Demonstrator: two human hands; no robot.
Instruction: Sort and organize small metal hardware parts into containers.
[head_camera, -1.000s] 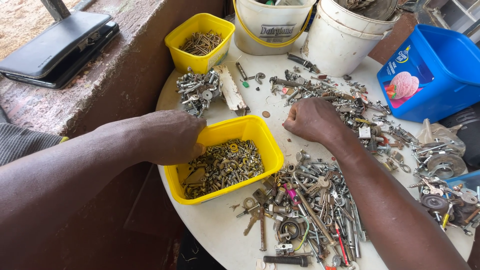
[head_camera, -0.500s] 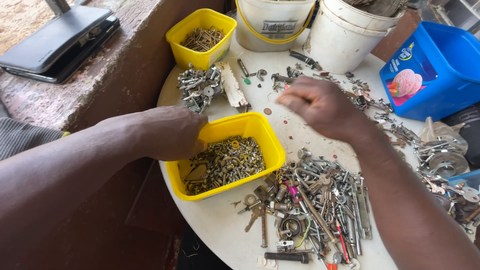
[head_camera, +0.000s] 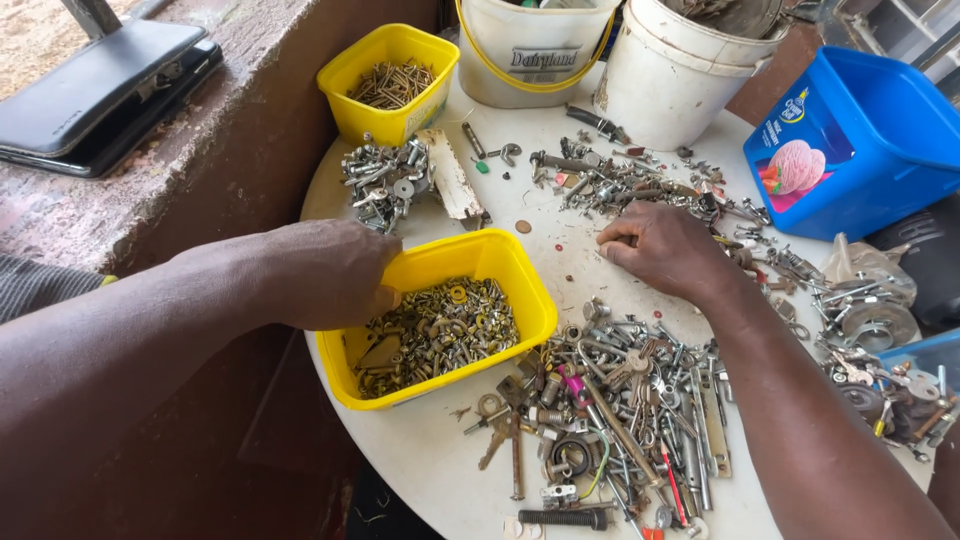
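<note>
My left hand (head_camera: 325, 272) grips the near-left rim of a yellow tub (head_camera: 528, 300) filled with small brass nuts, washers and screws (head_camera: 440, 332). My right hand (head_camera: 662, 248) rests knuckles-up on the round white table (head_camera: 430, 470), fingers curled and pinched together near the tub's far right corner; whether a small part is between the fingertips is hidden. A heap of bolts, keys and metal scraps (head_camera: 610, 410) lies just below the right hand. More loose hardware (head_camera: 640, 185) is scattered just beyond it.
A second yellow tub of screws (head_camera: 390, 85) stands at the back left beside a pile of silver bolts (head_camera: 385, 180). Two white buckets (head_camera: 535, 50) (head_camera: 675, 75) and a blue box (head_camera: 860, 140) line the back. A black case (head_camera: 95, 90) lies on the ledge.
My right hand rose over the table half a second ago and has come back down onto it with fingers curled. The left hand has stayed on the tub's rim.
</note>
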